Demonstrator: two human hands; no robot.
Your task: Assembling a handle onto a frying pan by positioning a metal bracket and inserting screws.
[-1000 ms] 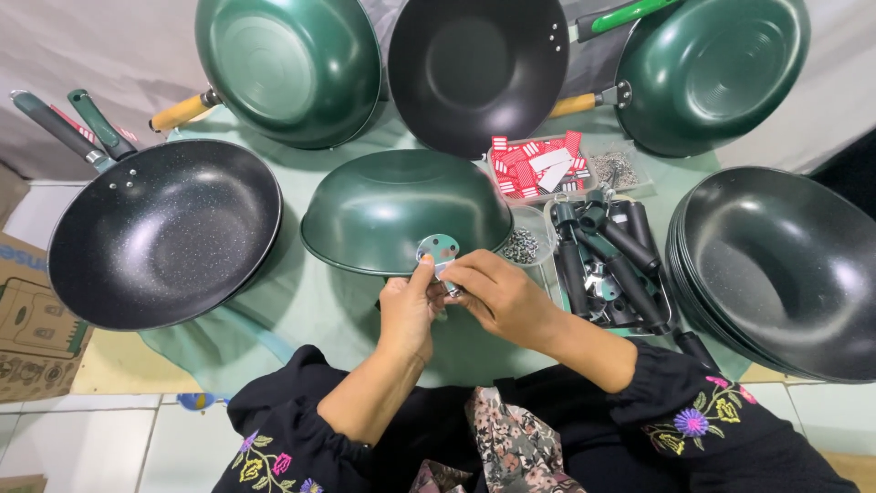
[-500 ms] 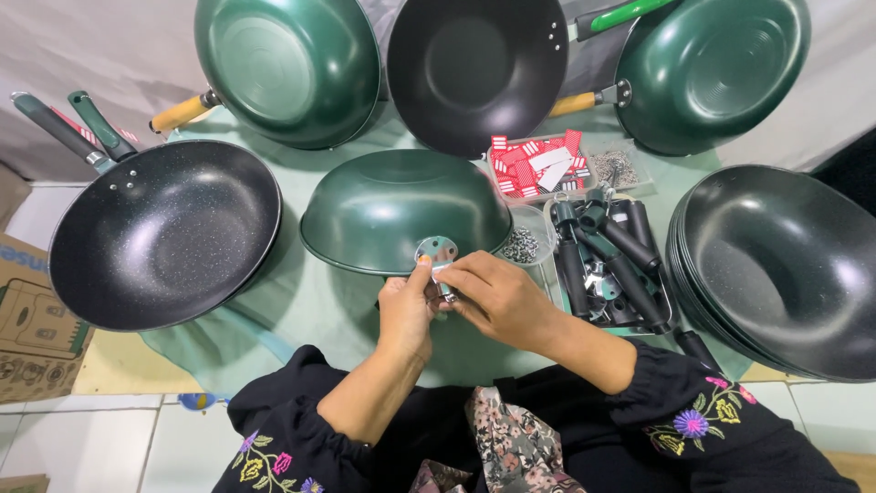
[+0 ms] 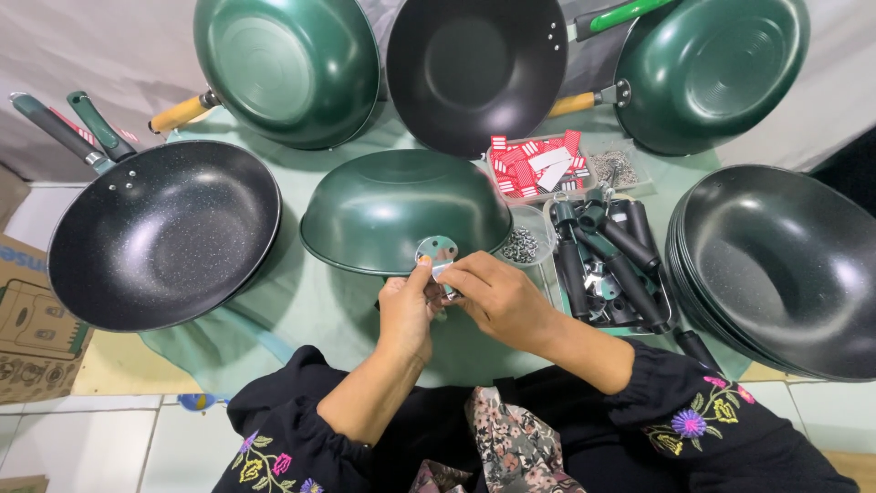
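A green wok (image 3: 401, 208) lies upside down in the middle of the mint-green cloth. At its near rim both hands pinch a small metal handle bracket (image 3: 436, 250) with holes in it. My left hand (image 3: 406, 309) grips the bracket's lower part from the left, and my right hand (image 3: 497, 297) holds it from the right, fingertips meeting over it. What lies under the fingers is hidden.
A speckled black wok with handle (image 3: 164, 233) sits left; a stack of black woks (image 3: 785, 265) right. Three more woks (image 3: 474, 68) lean at the back. A tray of black handles (image 3: 607, 265), a dish of screws (image 3: 522, 245), red-white tags (image 3: 537, 164) and a cardboard box (image 3: 23, 310) surround them.
The hands have shifted only slightly on the bracket; nothing else has moved.
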